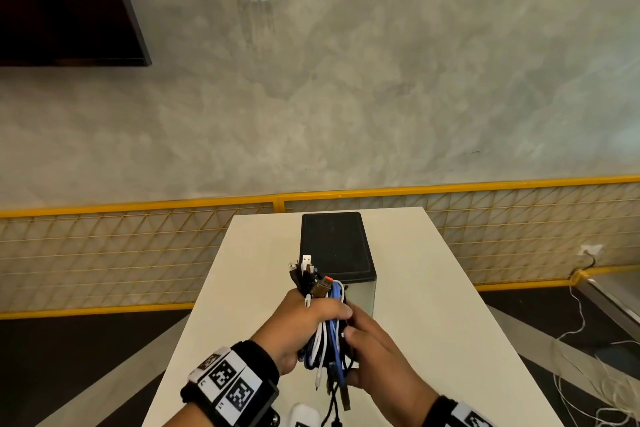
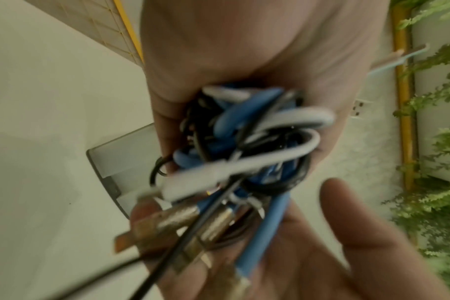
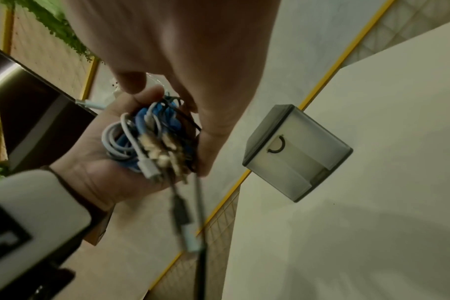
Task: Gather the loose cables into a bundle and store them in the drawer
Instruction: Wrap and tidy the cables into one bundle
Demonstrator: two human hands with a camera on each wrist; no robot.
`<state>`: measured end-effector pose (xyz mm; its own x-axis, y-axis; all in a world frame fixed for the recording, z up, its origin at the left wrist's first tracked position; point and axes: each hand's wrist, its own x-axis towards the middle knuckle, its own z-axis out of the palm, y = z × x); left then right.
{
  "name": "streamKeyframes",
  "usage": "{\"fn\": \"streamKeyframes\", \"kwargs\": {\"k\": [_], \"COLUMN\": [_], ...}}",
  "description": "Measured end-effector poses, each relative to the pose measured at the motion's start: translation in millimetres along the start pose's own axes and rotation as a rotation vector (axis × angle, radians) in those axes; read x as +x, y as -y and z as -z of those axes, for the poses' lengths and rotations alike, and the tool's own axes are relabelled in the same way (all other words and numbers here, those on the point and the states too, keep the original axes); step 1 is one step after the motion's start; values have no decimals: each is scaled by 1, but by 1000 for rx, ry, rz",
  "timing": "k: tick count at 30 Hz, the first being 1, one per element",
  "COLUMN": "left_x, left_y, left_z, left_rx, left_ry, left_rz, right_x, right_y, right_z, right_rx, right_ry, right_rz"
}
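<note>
A bundle of blue, white and black cables is held above the white table. My left hand grips its middle, and USB plugs stick out above the fist. My right hand holds the bundle's right side, thumb against it and fingers curled behind. The left wrist view shows the cable bundle with its plug ends lying on the right hand. Loose cable ends hang below. Just beyond stands the drawer box, black-topped with grey sides. In the right wrist view the drawer box is closed, with a half-ring handle.
A white object lies at the table's near edge. A yellow mesh fence runs behind the table. White cords trail on the floor at the right. A dark screen hangs on the wall at upper left.
</note>
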<state>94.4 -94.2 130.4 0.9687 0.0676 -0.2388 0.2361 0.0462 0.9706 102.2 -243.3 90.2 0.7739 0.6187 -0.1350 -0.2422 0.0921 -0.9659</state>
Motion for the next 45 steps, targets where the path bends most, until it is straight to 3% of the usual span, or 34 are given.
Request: {"fn": "streamKeyframes", "kwargs": {"k": [7,12,19,27,31,37,40,45], "left_x": [-4,-8,-4,-3,1,5,9,6], "left_y": [15,20,20,22,21,14,19,30], "left_z": [-6,-12,-12,-17,-18,-14,-9,-12], "left_rx": [-71,-244,-290,-260,-325,-299,-319,-386], "left_ry": [3,33,27,-57,-164,-181,-244,-244], "left_rz": [46,80,-21,-99,-140,-108,-93,-113], "right_x": [-3,4,0,-10,-7,4,3,2], "right_y": [7,2,16,31,38,19,15,21], "right_z": [-4,-1,-8,-7,-11,1,1,-6], "right_rx": [51,4,5,115,22,-123,-330,-484], "right_ry": [27,60,-27,69,100,96,170,140], "right_rz": [-17,13,48,-11,-3,-3,-23,-18]}}
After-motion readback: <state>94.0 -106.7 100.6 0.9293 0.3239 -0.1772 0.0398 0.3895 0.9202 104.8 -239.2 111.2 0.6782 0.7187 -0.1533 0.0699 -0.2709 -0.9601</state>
